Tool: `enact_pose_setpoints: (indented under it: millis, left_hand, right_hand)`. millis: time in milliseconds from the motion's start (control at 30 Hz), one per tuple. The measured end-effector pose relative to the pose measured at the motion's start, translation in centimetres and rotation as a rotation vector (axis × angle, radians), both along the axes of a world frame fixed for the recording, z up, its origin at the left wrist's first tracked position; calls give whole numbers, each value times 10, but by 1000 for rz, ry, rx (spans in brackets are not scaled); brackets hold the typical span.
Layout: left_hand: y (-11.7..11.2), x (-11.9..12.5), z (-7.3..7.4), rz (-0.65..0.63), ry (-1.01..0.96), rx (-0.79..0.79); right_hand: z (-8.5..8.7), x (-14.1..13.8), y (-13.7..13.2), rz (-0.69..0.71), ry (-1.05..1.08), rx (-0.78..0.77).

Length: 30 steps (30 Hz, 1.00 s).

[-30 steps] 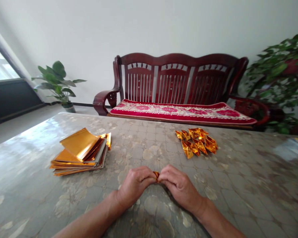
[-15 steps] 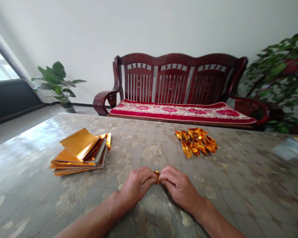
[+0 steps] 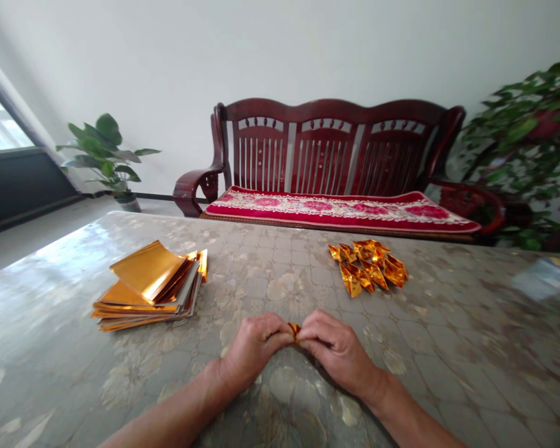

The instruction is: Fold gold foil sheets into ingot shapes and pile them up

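Note:
Between my two hands, just above the table's near middle, is a small piece of folded gold foil paper (image 3: 294, 328). My left hand (image 3: 260, 341) pinches its left side between thumb and fingers. On the other side my right hand (image 3: 333, 348) grips it the same way, the fingertips of both hands nearly meeting. Most of the folded paper is hidden by the fingers. Beyond my right hand lies a cluster of folded gold paper ingots (image 3: 373, 267). To the left of my left hand sits an uneven stack of gold foil sheets (image 3: 144, 280), some showing grey backs.
The table (image 3: 270, 255) has a glossy floral-patterned cover. A clear plastic packet (image 3: 548, 280) lies near its right edge. Behind stands a dark red wooden bench (image 3: 324, 149) with a red floral cushion (image 3: 340, 208). Potted plants (image 3: 105, 152) flank it on both sides.
The hands stay in nearly the same place, still pinching the folded gold paper, with only slight finger movement. The whole view has shifted very slightly.

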<state>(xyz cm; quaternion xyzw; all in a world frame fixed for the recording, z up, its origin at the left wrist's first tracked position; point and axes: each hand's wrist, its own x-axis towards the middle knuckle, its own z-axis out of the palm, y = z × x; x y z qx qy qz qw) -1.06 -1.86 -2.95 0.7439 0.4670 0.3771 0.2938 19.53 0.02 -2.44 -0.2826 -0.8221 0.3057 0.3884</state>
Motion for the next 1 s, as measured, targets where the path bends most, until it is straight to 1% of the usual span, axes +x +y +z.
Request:
enact_pose_setpoints:
  millis: [267,500,1000]
  left_hand:
    - [0,2,3,-5,7,-43]
    - [-1,2,4,2,20,-46]
    - [-3,0,3,-78,13,60]
  right_hand:
    - [4,-3,0,17,-47,19]
    - [3,-2,-2,16,-71,26]
    - [6,-3,-4,6,-104,70]
